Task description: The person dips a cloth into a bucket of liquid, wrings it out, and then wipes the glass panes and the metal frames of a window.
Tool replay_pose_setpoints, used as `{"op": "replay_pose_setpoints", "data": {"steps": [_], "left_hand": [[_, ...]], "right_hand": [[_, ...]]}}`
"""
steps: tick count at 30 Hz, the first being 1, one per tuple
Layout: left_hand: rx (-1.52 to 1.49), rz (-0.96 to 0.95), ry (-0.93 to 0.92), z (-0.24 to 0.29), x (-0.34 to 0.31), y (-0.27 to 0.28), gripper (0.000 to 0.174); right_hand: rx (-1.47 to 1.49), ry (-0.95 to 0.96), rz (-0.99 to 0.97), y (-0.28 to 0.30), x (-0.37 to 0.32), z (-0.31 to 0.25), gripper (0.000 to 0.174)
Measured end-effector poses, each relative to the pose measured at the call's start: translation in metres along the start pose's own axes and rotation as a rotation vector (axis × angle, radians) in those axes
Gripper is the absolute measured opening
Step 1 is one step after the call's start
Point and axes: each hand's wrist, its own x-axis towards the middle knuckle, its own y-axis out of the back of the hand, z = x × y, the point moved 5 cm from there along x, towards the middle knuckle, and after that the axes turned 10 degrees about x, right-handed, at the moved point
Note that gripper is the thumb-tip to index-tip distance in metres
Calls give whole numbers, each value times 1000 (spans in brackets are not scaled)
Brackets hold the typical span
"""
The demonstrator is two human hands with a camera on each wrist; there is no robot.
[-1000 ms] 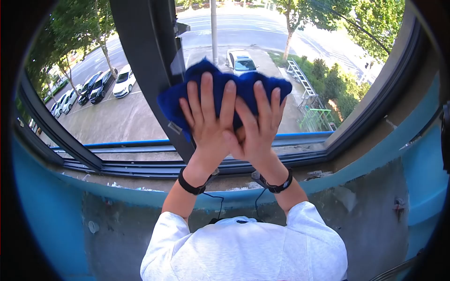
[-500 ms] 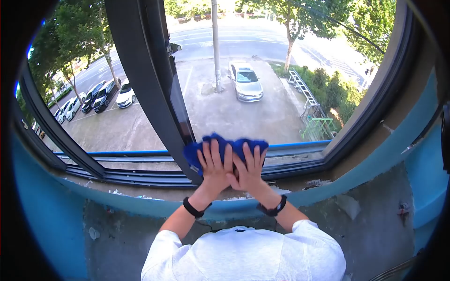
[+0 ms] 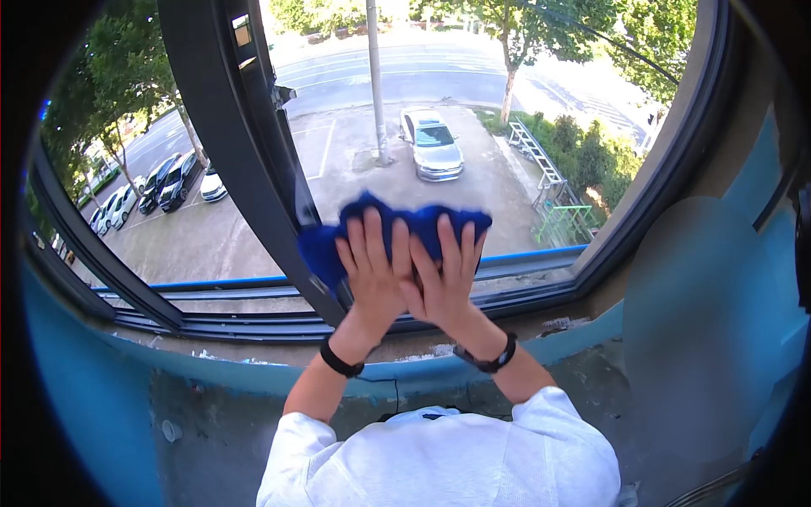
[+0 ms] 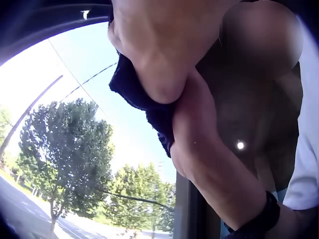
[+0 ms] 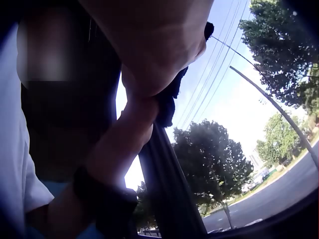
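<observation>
A blue cloth (image 3: pixel 325 253) lies spread against the window glass in the head view, its left part overlapping the dark upright frame post (image 3: pixel 228 144). My left hand (image 3: pixel 372 283) presses on it with fingers straight and pointing up. Beside it, my right hand (image 3: pixel 449 291) presses the cloth's right half, fingers spread, and the thumbs cross where the hands meet. From the left wrist view, the cloth's dark edge (image 4: pixel 132 87) sticks out under the hand. In the right wrist view a strip of cloth (image 5: pixel 169 102) shows past the hand; the fingertips are hidden there.
Below the hands runs the window's lower rail (image 3: pixel 245 325), then a sill with flaking paint and a blue wall (image 3: pixel 93 372). A dark side frame (image 3: pixel 659 203) bounds the pane at right. Outside stand a silver car (image 3: pixel 435 148), a pole (image 3: pixel 377 84) and trees.
Both hands and the cloth first slid down the pane to the lower rail, then came partway back up. The hands have stayed side by side on the cloth.
</observation>
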Motion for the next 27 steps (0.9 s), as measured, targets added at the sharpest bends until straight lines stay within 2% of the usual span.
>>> {"op": "replay_pose_setpoints", "data": {"steps": [2,4,7,8,9,11,13,16,19,21,23,27], "left_hand": [[-15,-72,-50,20,-84,-25,57],[-33,-213,-150,40,-155,-36,60],[-149,-315,-125,50,-184,-39,62],[-130,-290,-120,50,-184,-41,65],[-133,-299,-126,47,-166,-35,65],[-143,-162,-12,34,-102,-23,66],[-208,-103,60,27,-7,5,70],[-175,110,143,9,109,38,65],[-145,197,158,7,150,50,64],[-140,193,160,10,131,39,63],[-79,116,115,17,84,19,62],[-32,-63,-124,45,-60,-21,62]], "right_hand": [[49,-92,-11,-16,-84,4,50],[51,-137,-93,-28,-165,7,57],[88,-175,-220,-24,-192,6,59],[106,-184,-190,-24,-192,9,58],[107,-195,-190,-19,-173,8,58],[78,-70,-129,-4,-98,11,56],[81,-26,-19,19,-10,13,52],[49,109,98,52,112,10,49],[36,190,182,60,149,14,52],[33,171,160,55,129,17,52],[-26,92,86,43,80,19,51],[-6,-120,-47,12,-78,24,58]]}}
